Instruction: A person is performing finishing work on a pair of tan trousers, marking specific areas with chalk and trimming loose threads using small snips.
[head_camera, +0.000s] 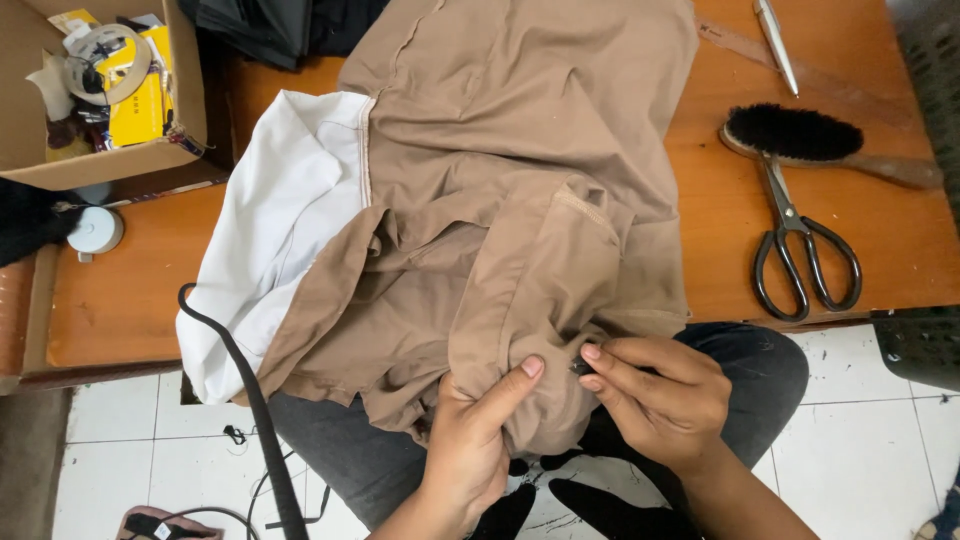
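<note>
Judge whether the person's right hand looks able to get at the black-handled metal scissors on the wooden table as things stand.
Probably yes. The black-handled metal scissors lie uncovered on the wooden table, on the same side as the right hand, with nothing between them. But that hand pinches a small dark object at the tan fabric garment and would have to let go.

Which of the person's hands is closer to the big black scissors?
Right. The right hand pinches the tan fabric just below-left of the scissors; the left hand grips fabric farther left.
</note>
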